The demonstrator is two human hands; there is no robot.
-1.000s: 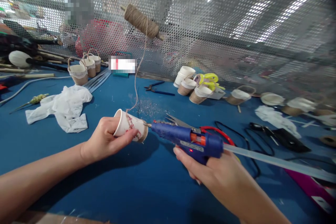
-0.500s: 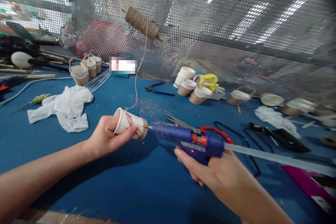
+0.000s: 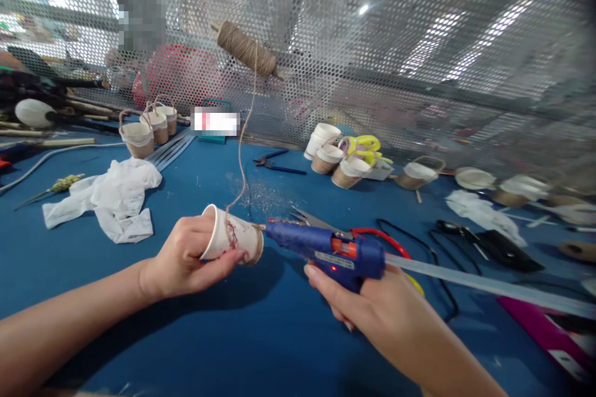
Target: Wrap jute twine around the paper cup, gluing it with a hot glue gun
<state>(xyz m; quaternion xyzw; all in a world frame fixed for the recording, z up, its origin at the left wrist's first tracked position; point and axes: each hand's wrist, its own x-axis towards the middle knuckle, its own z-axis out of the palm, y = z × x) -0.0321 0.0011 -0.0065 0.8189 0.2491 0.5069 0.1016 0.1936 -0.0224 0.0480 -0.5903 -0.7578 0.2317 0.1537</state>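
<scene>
My left hand [image 3: 190, 255] is closed on a white paper cup [image 3: 239, 232], fingers inside its mouth and thumb along its side. The cup lies tilted on its side in the air, its base toward the right. Brown twine is wound round the base end, and a strand of twine [image 3: 242, 164] runs from the cup up to a spool [image 3: 246, 48]. My right hand [image 3: 367, 307] grips a blue hot glue gun [image 3: 321, 242] with a red light lit and a long clear glue stick [image 3: 456, 274] behind. Its nozzle touches or nearly touches the cup near the twine-wrapped base.
Scissors [image 3: 316, 219] lie just behind the glue gun, pliers [image 3: 279, 163] farther back. White lace [image 3: 123, 195] lies at left. Twine-wrapped cups [image 3: 138, 139] stand at back left, more cups [image 3: 350, 172] at back right. A black cable [image 3: 431, 254] lies at right. A perforated metal screen [image 3: 326, 25] closes the back.
The cup has turned slightly in my left hand, and the glue gun's nozzle has shifted to the upper side near its base. The whole view has moved a little.
</scene>
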